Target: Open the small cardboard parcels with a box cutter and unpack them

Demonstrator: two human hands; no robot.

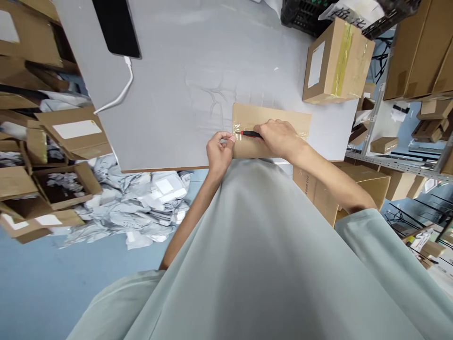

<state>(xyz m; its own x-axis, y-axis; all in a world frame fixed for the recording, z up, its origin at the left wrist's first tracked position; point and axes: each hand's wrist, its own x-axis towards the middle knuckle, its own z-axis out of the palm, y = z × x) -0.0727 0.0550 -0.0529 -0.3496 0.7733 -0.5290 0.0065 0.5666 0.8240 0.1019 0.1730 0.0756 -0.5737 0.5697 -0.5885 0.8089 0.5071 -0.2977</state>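
A flat brown cardboard box (272, 118) lies at the near edge of the grey table (198, 71), with a strip of clear tape (238, 128) along its seam. My right hand (279, 137) is closed round a red and black cutter (250, 134), whose tip sits at the tape near the box's left end. My left hand (220, 153) is at the box's left end, its thumb and fingers pinched on the end of the tape.
A taped cardboard box (336, 63) stands at the table's far right, a black crate (307, 16) behind it. A dark tablet (116, 26) with a white cable (118, 94) lies far left. Open boxes (53, 184) and grey mailer bags (141, 208) cover the floor left. Shelves (399, 156) stand right.
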